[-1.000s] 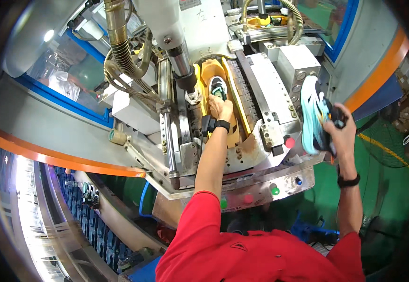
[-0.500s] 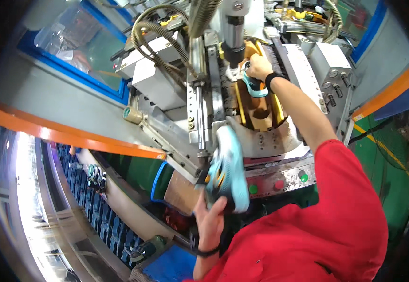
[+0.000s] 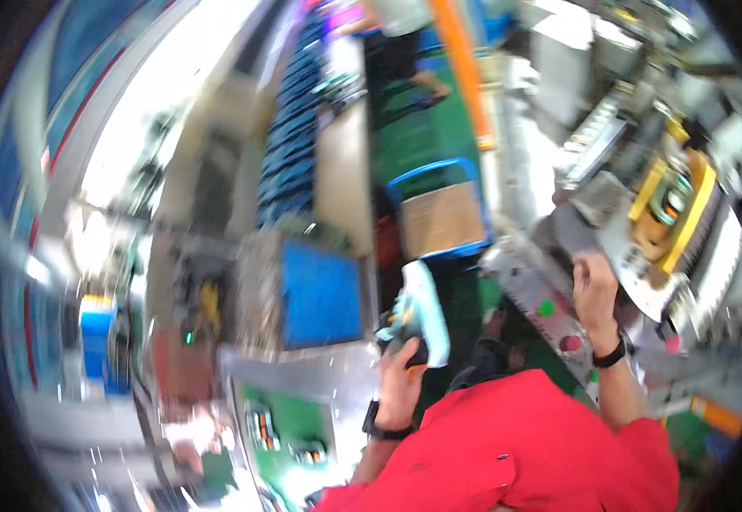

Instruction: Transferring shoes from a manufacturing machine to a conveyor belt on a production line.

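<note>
My left hand (image 3: 398,380) is closed around the dark heel end of a light-blue sneaker (image 3: 427,317), its pale sole side turned to the right. My right hand (image 3: 594,294) is in front of the machine's curved metal front. Its fingers are loosely bent and a little apart, blurred by motion, and I see nothing in them. Beyond it, a second shoe (image 3: 669,203) sits between the yellow side bars of the machine's holder (image 3: 702,209). The blur hides its details.
A control panel (image 3: 535,299) with green and red buttons runs along the machine's front. A cart with a blue frame (image 3: 429,165) holds a brown board. A blue-topped box (image 3: 321,288) stands by a conveyor (image 3: 290,162). Another person (image 3: 397,43) stands far off.
The view has swung left. My right hand has come off the shoe in the machine and back toward me. The sneaker remains in my left hand.
</note>
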`<state>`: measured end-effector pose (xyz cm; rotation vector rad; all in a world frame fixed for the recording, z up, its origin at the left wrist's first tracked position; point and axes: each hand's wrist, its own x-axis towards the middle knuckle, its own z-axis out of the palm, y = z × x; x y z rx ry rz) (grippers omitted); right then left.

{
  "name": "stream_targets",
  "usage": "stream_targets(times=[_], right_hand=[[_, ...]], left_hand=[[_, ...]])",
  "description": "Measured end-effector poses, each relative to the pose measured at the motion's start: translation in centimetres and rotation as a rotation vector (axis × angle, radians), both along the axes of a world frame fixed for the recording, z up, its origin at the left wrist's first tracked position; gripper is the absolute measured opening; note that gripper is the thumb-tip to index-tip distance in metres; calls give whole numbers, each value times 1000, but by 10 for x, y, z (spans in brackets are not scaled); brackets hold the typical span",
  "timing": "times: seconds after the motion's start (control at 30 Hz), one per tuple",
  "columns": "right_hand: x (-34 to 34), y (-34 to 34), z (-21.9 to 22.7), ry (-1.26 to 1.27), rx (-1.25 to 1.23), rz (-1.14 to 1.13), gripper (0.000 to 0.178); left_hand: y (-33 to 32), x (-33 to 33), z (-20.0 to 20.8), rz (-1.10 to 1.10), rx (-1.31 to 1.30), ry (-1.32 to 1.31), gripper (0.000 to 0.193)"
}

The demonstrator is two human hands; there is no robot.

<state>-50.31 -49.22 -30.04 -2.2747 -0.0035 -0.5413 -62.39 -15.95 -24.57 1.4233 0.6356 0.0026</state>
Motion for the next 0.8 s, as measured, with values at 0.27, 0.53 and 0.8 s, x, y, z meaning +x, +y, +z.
stream_targets(times=[0.27, 0.53, 0.8], right_hand=[[-13, 42, -181, 169, -349, 289, 10], [33, 54, -151, -47, -300, 268, 22], [68, 375, 198, -448, -19, 832, 13]], left_hand=[[22, -99, -2, 461, -451, 115, 24], [131, -221, -67, 1052, -330, 61, 28], [310, -317, -152, 1458, -188, 163, 44]])
